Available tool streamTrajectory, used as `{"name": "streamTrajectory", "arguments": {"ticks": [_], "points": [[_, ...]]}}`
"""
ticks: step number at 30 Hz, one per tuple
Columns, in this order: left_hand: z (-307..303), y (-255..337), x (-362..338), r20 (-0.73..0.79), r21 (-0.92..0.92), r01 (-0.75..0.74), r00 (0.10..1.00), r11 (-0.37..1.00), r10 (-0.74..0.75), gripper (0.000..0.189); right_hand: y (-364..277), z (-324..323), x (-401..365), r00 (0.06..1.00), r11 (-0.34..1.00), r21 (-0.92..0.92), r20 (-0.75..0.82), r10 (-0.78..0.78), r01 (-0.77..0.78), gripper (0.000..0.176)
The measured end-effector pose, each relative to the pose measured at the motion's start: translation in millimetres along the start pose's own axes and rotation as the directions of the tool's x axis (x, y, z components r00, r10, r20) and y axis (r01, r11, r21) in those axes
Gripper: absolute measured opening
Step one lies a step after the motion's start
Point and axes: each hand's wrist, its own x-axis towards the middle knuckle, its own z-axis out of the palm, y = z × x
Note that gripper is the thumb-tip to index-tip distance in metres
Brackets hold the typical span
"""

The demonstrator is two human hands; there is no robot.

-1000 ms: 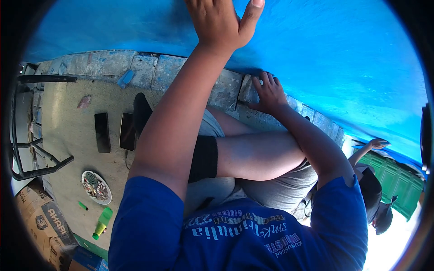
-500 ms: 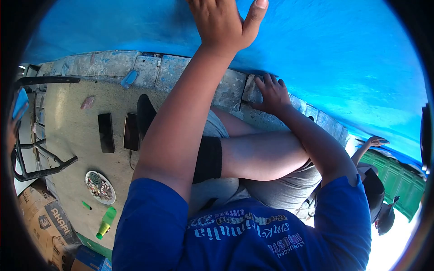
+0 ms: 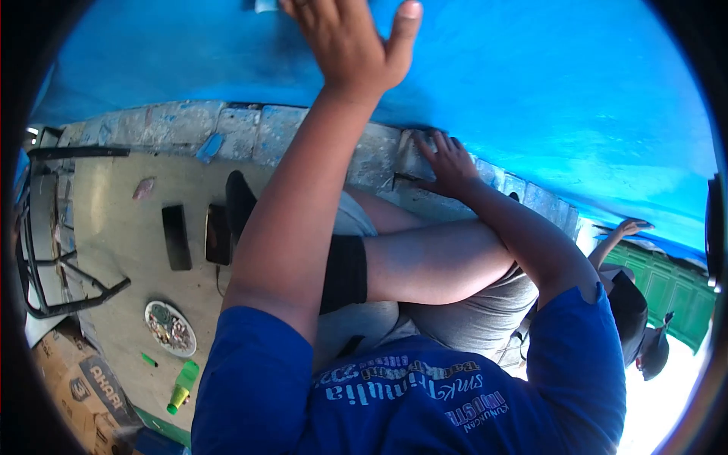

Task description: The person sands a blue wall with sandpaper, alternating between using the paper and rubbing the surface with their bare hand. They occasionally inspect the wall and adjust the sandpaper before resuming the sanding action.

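My left hand [image 3: 345, 49] reaches up over the blue wall [image 3: 531, 98], its back toward me. Its thumb stands apart and the fingers stretch upward, their tips cut off by the top edge. A small light-blue piece [image 3: 265, 5] shows right beside those fingers. Lower and to the right, my right hand [image 3: 449, 167] rests with spread fingers on the grey block ledge [image 3: 364, 152] at the wall's foot, holding nothing visible. Beneath my arms lies a bent bare leg with a black band [image 3: 345, 273].
Two phones [image 3: 177, 237] [image 3: 219, 235], a plate of cigarette butts [image 3: 182, 341] and a green bottle [image 3: 182, 387] lie on the floor at left. A black metal frame [image 3: 76, 303] and cardboard boxes [image 3: 83, 387] stand beyond. Another person [image 3: 626, 303] reaches to the wall at right.
My left hand has shifted left and slightly down along the wall, and the light-blue piece has come into view beside it. My right hand keeps its place on the ledge.
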Motion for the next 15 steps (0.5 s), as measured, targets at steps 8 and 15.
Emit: {"name": "streamTrajectory", "arguments": {"ticks": [8,15], "points": [[-8,12,7,0.048,-0.109,-0.121,0.991,0.987,0.127,0.093,-5,-1,2,0.999,1.000,-0.003,-0.031,-0.014,0.014,0.110],[-8,10,7,0.054,-0.109,-0.151,0.986,0.983,0.157,0.093,-4,-5,5,0.997,0.997,-0.017,0.019,-0.070,0.070,0.107]]}}
